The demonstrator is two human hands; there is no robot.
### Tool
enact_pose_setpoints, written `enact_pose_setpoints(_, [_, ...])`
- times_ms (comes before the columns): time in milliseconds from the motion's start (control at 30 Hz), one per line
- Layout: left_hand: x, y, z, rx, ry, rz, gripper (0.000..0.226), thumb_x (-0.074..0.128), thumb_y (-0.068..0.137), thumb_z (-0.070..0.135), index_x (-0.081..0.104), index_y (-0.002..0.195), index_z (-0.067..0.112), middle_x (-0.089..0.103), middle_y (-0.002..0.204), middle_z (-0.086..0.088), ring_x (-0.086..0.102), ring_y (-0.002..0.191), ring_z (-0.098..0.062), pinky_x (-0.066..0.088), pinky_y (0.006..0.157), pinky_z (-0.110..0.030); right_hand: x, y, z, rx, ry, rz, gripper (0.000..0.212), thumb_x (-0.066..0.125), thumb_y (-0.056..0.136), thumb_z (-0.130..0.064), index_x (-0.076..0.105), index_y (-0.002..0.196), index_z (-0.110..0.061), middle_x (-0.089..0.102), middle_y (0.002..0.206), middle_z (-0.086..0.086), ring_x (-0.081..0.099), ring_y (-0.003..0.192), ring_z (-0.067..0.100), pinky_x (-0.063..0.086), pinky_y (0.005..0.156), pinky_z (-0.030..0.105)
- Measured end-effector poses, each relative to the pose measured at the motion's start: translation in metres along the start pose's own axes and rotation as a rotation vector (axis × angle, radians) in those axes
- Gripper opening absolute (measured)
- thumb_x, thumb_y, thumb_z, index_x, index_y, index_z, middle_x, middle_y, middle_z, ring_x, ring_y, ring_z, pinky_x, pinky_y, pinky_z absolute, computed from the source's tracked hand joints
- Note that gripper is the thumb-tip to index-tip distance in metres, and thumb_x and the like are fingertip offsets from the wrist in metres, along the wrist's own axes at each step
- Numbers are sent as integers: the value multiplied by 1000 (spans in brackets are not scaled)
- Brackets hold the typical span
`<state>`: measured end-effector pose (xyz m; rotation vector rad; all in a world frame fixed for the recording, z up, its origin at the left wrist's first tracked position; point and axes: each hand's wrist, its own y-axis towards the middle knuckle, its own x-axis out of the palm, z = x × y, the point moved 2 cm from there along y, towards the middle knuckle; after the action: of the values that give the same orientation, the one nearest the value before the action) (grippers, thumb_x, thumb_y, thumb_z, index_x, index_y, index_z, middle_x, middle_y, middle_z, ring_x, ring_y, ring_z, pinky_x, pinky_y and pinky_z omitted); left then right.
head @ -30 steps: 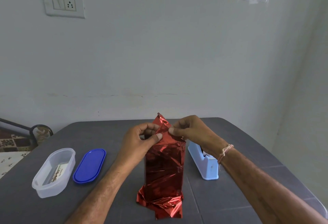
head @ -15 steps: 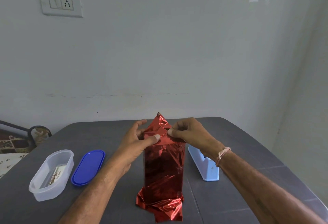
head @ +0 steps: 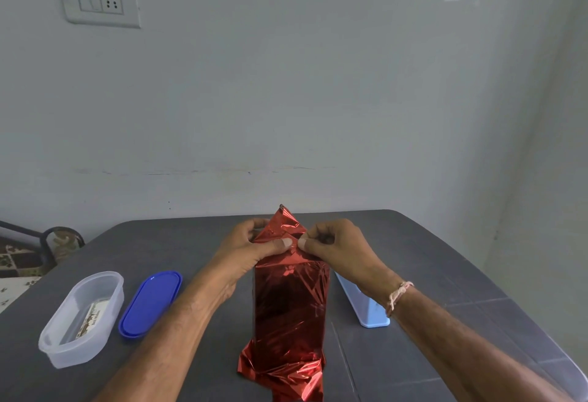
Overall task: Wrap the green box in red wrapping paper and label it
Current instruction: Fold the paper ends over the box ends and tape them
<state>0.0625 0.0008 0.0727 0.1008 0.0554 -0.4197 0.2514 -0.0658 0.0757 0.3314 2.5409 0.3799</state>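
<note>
The box stands upright in the middle of the grey table (head: 429, 261), fully covered by shiny red wrapping paper (head: 291, 303); no green shows. The paper's top end rises in a folded triangular flap between my hands, and its lower end lies crumpled on the table. My left hand (head: 251, 250) pinches the flap's left side, thumb pressed on the front fold. My right hand (head: 337, 250) pinches the right side of the same fold, thumb tip next to the left thumb.
A light blue tape dispenser (head: 366, 306) stands just right of the box, partly behind my right wrist. To the left lie a blue oval lid (head: 149, 304) and a clear oval container (head: 81, 319) holding a printed card. The wall is close behind the table.
Both hands stay at the top fold. The thumbs have slid closer together along the front crease, flattening the flap's base slightly. The box has not moved.
</note>
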Motion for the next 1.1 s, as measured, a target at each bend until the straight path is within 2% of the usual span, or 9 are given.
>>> enact_pose_setpoints(133, [4, 3, 9, 2, -8, -8, 29, 84, 81, 27, 74, 106, 15, 80, 97, -5, 78, 84, -15, 56, 63, -17, 0, -1, -2, 0, -3, -5, 10, 78, 90, -25, 79, 82, -19, 77, 79, -2, 74, 79, 21, 61, 79, 33])
enact_pose_setpoints(333, [5, 28, 20, -19, 31, 95, 13, 84, 82, 19, 79, 89, 10, 78, 81, -3, 73, 71, -12, 54, 60, -20, -4, 3, -3, 39, 20, -52, 9, 80, 88, -24, 80, 82, -17, 78, 78, -1, 71, 76, 10, 61, 81, 31])
enact_pose_setpoints(433, [7, 34, 18, -81, -8, 91, 12, 84, 82, 17, 79, 90, 11, 78, 79, -5, 72, 66, -13, 54, 59, -23, -6, 5, -6, 52, 21, -75, 10, 81, 88, -24, 80, 81, -17, 75, 73, -7, 67, 70, 3, 54, 72, 19])
enact_pose_setpoints(567, [7, 39, 18, -106, -77, 46, 27, 83, 82, 33, 80, 95, 9, 80, 87, -11, 75, 74, -19, 58, 71, -27, -7, 6, -7, 61, 11, -85, 9, 82, 86, -23, 81, 83, -15, 76, 75, -6, 68, 71, 3, 53, 72, 17])
enact_pose_setpoints(767, [8, 46, 18, -50, -78, 106, 14, 83, 83, 10, 79, 95, 4, 79, 87, -10, 73, 73, -15, 60, 63, -21, -7, 5, -8, 65, -18, -83, 9, 81, 87, -24, 80, 82, -16, 75, 73, -9, 66, 68, -2, 50, 69, 14])
enact_pose_setpoints(867, [7, 47, 19, -45, -118, 115, 15, 73, 95, 22, 79, 97, 9, 79, 83, -2, 72, 68, -9, 58, 61, -22, -8, 5, -9, 69, -31, -85, 8, 81, 87, -24, 81, 86, -15, 74, 72, -13, 66, 68, -6, 50, 69, 12])
enact_pose_setpoints(933, [4, 47, 18, -49, -143, 94, 21, 63, 102, 27, 79, 99, 14, 77, 82, 0, 71, 70, -11, 57, 67, -27, -8, 5, -9, 65, -34, -90, 9, 80, 87, -24, 81, 86, -15, 74, 72, -15, 66, 69, -6, 51, 70, 13])
enact_pose_setpoints(1033, [-2, 46, 14, -57, -140, 11, 17, 64, 99, 17, 80, 104, 13, 77, 94, -8, 68, 84, -20, 55, 82, -36, -8, 4, -11, 63, -36, -95, 9, 80, 88, -24, 82, 86, -15, 74, 73, -15, 65, 68, -7, 50, 69, 12])
enact_pose_setpoints(1100, [-3, 45, 14, -63, -174, -21, 17, 67, 97, 17, 80, 106, 12, 76, 93, -9, 67, 85, -21, 55, 81, -36, -8, 4, -11, 67, -32, -97, 9, 80, 88, -25, 82, 86, -15, 75, 74, -14, 66, 69, -6, 51, 69, 12])
